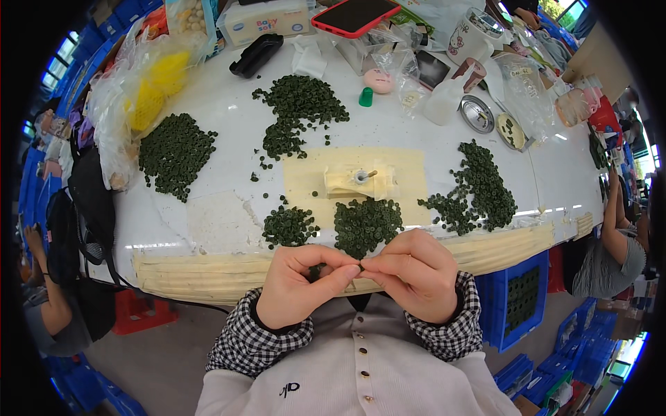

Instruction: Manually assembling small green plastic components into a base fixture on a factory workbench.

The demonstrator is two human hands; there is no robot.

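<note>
In front of my chest, at the table's near edge, both hands meet fingertip to fingertip. My left hand [295, 283] and my right hand [420, 277] pinch a tiny dark green part [361, 266] between thumbs and forefingers. Fingers cover most of it, so its exact shape is hidden. More dark green pieces [316, 272] show inside the curl of the left hand; I cannot tell whether they are held. Just beyond the hands lie a heap of small round green parts [368, 225] and a smaller heap [288, 227] to its left. A short upright pin [362, 176] is taped down behind them.
Further green heaps lie at left [177, 156], far middle [302, 104] and right [485, 184]. Along the back stand a red-edged phone [356, 16], a white squeeze bottle [446, 102] and a round tin [476, 114]. A blue crate [513, 301] stands below the table's right side.
</note>
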